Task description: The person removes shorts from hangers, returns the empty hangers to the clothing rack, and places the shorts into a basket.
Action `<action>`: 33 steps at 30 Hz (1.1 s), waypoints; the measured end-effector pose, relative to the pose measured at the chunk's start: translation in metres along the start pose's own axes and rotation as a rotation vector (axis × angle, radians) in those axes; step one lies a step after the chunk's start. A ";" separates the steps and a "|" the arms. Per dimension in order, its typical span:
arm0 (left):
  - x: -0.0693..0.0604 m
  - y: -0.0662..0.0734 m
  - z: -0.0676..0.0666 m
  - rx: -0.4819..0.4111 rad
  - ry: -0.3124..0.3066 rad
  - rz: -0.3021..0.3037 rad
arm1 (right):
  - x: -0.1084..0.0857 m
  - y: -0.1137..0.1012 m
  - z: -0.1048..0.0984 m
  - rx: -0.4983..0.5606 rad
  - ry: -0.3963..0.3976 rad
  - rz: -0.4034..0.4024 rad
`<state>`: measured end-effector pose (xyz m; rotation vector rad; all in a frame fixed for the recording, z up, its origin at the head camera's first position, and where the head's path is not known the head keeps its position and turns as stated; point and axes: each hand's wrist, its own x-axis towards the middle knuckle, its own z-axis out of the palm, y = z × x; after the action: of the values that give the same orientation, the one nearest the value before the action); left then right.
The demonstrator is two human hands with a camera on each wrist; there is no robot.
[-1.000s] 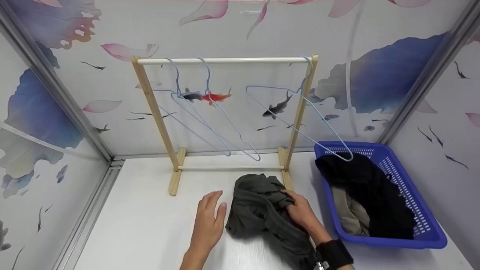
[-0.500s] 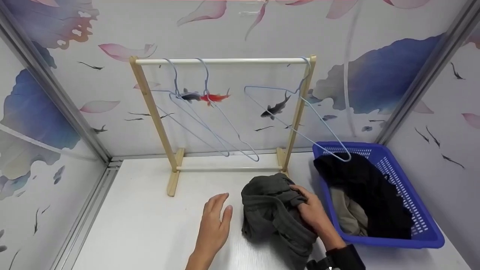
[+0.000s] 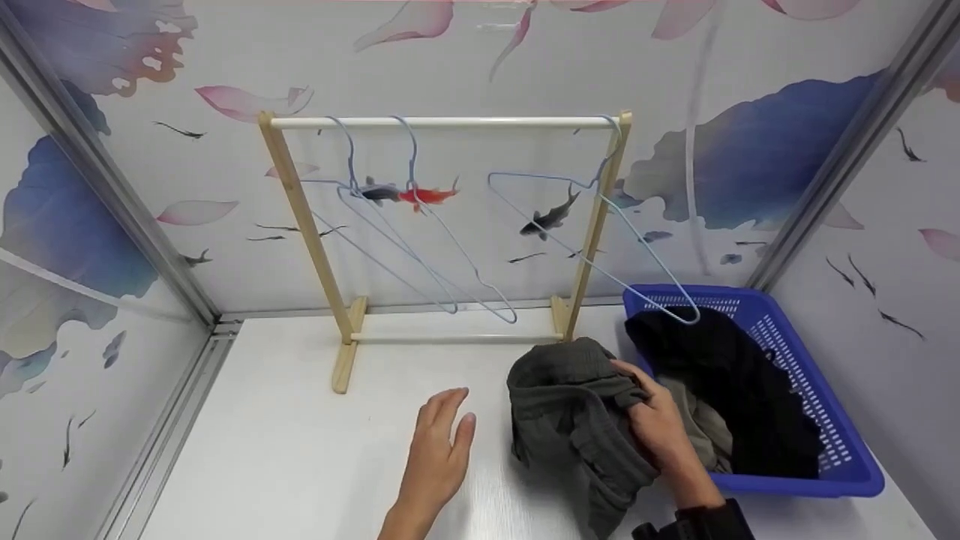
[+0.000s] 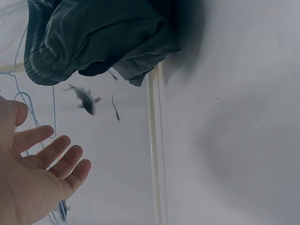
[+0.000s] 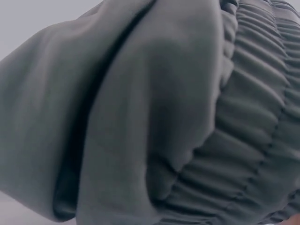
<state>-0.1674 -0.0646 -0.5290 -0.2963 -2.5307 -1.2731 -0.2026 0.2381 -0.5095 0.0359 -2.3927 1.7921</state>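
My right hand grips a bunched pair of dark grey pants by its right side, with the cloth hanging down over the white table. A gathered elastic waistband fills much of the right wrist view. Only a sliver of skin shows at that view's lower right corner. My left hand is to the left of the pants, apart from them, its fingers spread and loosely bent. In the left wrist view the same left hand holds nothing, and the pants hang beyond it.
A wooden rack with a white top bar stands at the back. Blue wire hangers hang on it, one reaching over the blue basket. Black clothing and a beige garment lie in the basket.
My right hand has moved to the right with the pants, closer to the basket, and the cloth now hangs more upright. My left hand has drifted slightly right, still holding nothing.
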 end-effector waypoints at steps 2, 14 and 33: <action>0.000 0.002 0.001 0.000 -0.007 -0.003 | -0.001 -0.001 -0.004 0.031 0.014 0.005; 0.000 0.004 0.005 -0.008 -0.027 -0.008 | -0.002 -0.008 -0.040 0.004 0.063 0.153; 0.011 0.017 0.009 0.038 -0.053 0.042 | -0.001 -0.005 -0.088 0.099 0.072 0.205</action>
<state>-0.1743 -0.0471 -0.5175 -0.3778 -2.5755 -1.2162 -0.1918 0.3205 -0.4803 -0.2670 -2.3292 1.9619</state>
